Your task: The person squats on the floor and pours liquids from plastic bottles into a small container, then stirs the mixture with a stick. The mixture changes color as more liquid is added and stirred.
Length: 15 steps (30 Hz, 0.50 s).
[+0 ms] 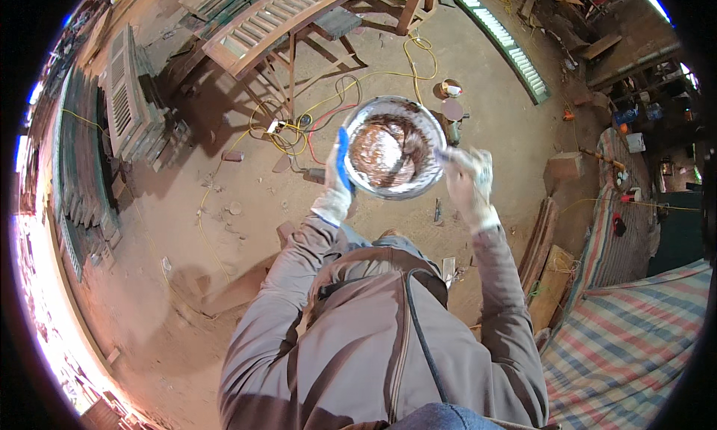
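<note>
A round, light-coloured bucket (pixel 439 161) is held out in front of me, its inside smeared dark brown. In it lies a brown mass with a white, powdery or foamy patch (pixel 379 152) on top. My left hand (pixel 337 177), in a white glove with a blue palm, grips the bucket's left side. At the right rim is my right hand (pixel 470 182), in a whitish glove, slightly blurred. Its fingers are closed, and what they hold is too unclear to name.
Ahead, a louvred wooden shutter panel (pixel 272 26) rests on trestles, with a yellow cable (pixel 287 140) winding below. More shutters (pixel 128 94) are stacked at left. A green-edged louvred panel (pixel 502 38) lies at far right. Near right are planks (pixel 539 239) and a checked sheet (pixel 635 333).
</note>
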{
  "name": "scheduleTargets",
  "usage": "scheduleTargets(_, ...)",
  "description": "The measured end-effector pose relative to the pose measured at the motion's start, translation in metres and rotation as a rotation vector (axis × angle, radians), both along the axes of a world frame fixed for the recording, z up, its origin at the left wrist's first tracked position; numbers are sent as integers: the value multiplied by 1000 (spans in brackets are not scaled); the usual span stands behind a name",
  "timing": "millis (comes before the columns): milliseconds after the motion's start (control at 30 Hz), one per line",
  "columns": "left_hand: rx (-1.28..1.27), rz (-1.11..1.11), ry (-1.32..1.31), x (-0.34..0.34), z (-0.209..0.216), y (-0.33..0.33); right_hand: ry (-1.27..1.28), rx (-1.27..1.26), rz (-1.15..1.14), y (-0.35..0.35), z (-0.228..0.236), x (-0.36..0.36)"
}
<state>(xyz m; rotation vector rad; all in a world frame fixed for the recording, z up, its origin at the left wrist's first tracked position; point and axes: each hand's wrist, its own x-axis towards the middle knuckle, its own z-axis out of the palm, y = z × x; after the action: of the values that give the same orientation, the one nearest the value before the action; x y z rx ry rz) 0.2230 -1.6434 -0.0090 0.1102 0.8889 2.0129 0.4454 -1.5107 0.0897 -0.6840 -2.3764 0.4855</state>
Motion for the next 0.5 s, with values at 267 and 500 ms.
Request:
scheduleTargets(267, 70, 43, -74, -26, 29, -1, -113, -186, 120, -8, 10, -7)
scheduleTargets(500, 86, 49, -135, -68, 22, -7, 8, -249, 164, -17, 9, -70)
